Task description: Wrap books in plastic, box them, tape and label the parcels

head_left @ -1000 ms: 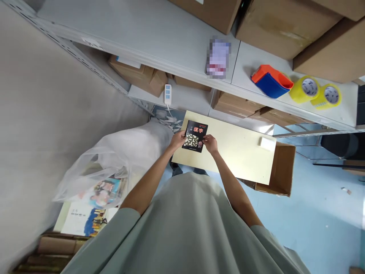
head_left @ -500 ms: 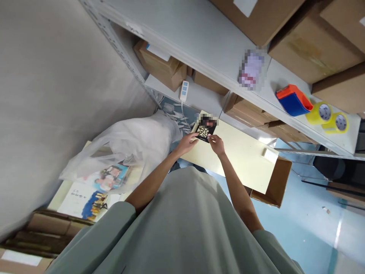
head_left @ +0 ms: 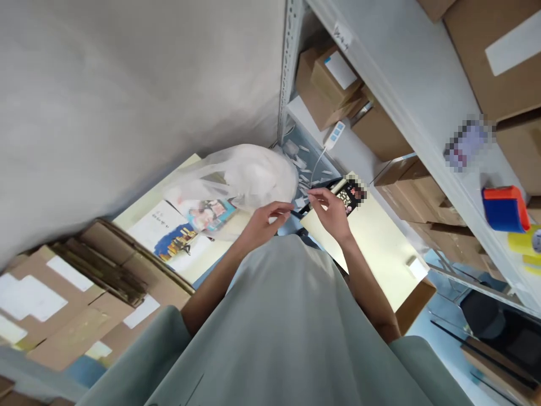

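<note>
Both my hands are over the gap between two cream tabletops. My left hand (head_left: 265, 224) has its fingers stretched out, slightly bent, with the thumb apart; nothing shows in it. My right hand (head_left: 333, 215) is raised in front of the table edge, thumb and forefinger apart, and I see nothing held. Behind the right hand a black card with small pale pieces and pink marks (head_left: 349, 198) lies on the cream table (head_left: 376, 242), partly hidden by that hand. White paper scraps (head_left: 301, 169) are scattered on the blue floor beyond my fingertips.
A translucent plastic bag (head_left: 262, 175) and printed picture sheets (head_left: 169, 231) lie on the left table. A power strip (head_left: 335, 135) sits on the lower shelf by cardboard boxes (head_left: 325, 90). A red-blue tape dispenser (head_left: 505, 208) stands on the upper shelf. Flattened cartons (head_left: 114, 259) are at left.
My view has turned left. Both hands have come off the black card; my right hand has moved left of it and the left hand has drawn back. The card stays on the table.
</note>
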The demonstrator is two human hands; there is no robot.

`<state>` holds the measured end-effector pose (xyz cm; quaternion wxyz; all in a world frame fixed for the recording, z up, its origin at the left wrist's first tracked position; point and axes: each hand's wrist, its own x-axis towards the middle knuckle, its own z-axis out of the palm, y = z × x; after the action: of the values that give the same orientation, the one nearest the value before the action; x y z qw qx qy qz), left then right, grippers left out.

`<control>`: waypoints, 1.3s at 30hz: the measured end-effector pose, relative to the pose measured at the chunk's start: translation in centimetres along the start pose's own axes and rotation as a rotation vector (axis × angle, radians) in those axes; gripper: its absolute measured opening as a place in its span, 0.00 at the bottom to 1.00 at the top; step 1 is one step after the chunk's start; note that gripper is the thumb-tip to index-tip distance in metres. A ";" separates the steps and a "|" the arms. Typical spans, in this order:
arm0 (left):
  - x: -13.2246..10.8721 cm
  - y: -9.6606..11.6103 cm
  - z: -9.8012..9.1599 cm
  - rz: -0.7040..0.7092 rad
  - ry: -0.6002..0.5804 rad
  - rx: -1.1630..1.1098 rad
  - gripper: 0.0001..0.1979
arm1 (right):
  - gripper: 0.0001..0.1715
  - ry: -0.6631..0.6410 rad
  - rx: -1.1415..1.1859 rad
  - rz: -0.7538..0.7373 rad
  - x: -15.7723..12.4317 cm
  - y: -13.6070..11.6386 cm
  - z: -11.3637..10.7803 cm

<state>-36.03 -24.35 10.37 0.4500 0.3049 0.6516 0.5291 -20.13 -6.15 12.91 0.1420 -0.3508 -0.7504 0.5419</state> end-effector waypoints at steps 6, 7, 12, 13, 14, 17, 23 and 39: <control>0.1 -4.8 -5.5 -0.065 0.204 0.048 0.22 | 0.25 -0.217 -0.077 -0.147 3.1 -3.7 6.5; 0.5 -5.8 -6.1 -0.085 0.222 0.039 0.22 | 0.26 -0.252 -0.096 -0.153 3.6 -3.4 7.5; 4.0 -9.6 -8.6 -0.132 0.277 0.005 0.23 | 0.33 -0.358 -0.213 -0.160 6.3 -0.5 10.8; 5.0 -10.1 -9.1 -0.126 0.284 0.000 0.24 | 0.33 -0.356 -0.232 -0.165 6.7 -0.2 11.1; 6.0 -10.5 -9.6 -0.115 0.288 -0.006 0.25 | 0.32 -0.345 -0.250 -0.174 6.9 -0.1 11.3; 9.1 -11.5 -11.1 -0.085 0.303 -0.007 0.27 | 0.30 -0.289 -0.315 -0.212 6.8 -1.0 11.3; 12.9 -11.4 -13.0 0.056 0.289 0.067 0.30 | 0.39 -0.234 -0.475 -0.101 6.9 -3.4 11.0; 14.1 -11.8 -13.7 0.076 0.187 0.418 0.36 | 0.45 -0.165 -0.617 -0.104 7.8 -5.0 11.9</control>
<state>-53.31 -20.70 -4.26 0.2945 0.3656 0.7739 0.4250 -34.63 -10.20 11.75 -0.0050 -0.2937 -0.9051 0.3073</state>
